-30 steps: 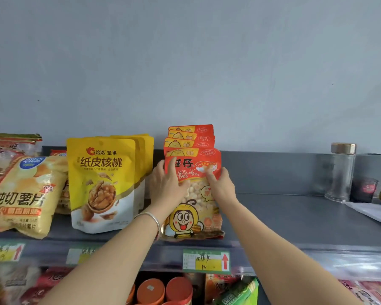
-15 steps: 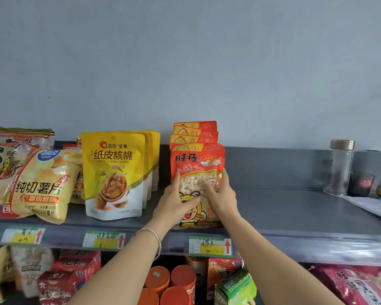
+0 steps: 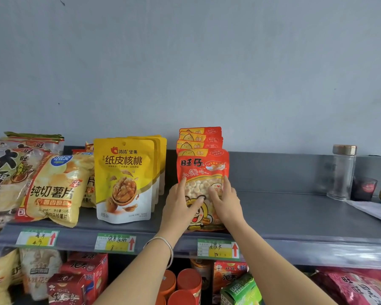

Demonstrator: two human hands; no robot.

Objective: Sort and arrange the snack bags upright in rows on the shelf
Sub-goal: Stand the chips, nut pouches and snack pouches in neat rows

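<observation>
**Red row nearly squared, chip bags left to do**

Nearest us, our left hand point(image 3: 180, 203) and right hand point(image 3: 226, 199) lie with straight fingers flat against the lower half of the front red snack bag point(image 3: 202, 164), one at each side edge. They press it and grasp nothing. That bag stands upright at the near edge of the shelf point(image 3: 295, 216). Several matching red bags point(image 3: 199, 137) are lined up behind it, so we judge this row all but finished. Just left, the yellow walnut pouches point(image 3: 123, 179) stand upright in their own row. Further left, the potato chip bags point(image 3: 53, 188) lean and overlap, and these look like the work remaining. Far right, a glass jar point(image 3: 342, 172) stands by the back panel.
</observation>
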